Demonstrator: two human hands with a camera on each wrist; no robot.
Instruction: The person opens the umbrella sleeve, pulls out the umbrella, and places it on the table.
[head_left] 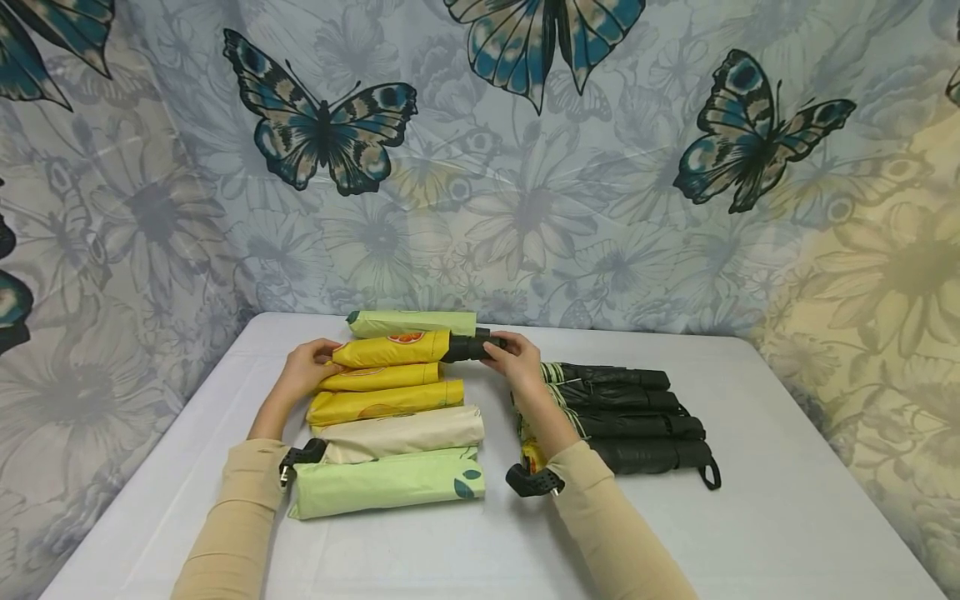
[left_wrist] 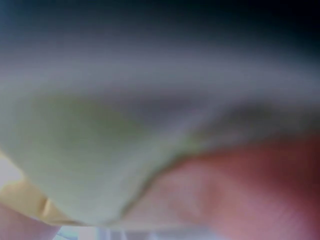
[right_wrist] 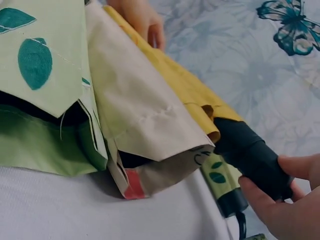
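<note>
Both hands are on a compact folding umbrella in a yellow sleeve (head_left: 390,349) with an orange fruit print. My left hand (head_left: 306,368) pinches the sleeve's left end. With thumb and fingers, my right hand (head_left: 519,358) grips the black handle (head_left: 468,347) that sticks out of the sleeve; the right wrist view shows this closely. Behind it lies a light green umbrella (head_left: 412,322). Nearer the front are two yellow sleeves (head_left: 386,402), a beige sleeve (head_left: 401,433) and a light green sleeve (head_left: 386,483). The left wrist view is mostly blurred.
Several black folded umbrellas (head_left: 637,425) lie side by side to the right, partly behind the right forearm, with striped edges at their left ends. A wrist strap loop (head_left: 711,475) hangs from the nearest one. A white-covered table (head_left: 787,533) stands against a butterfly-print cloth (head_left: 525,208).
</note>
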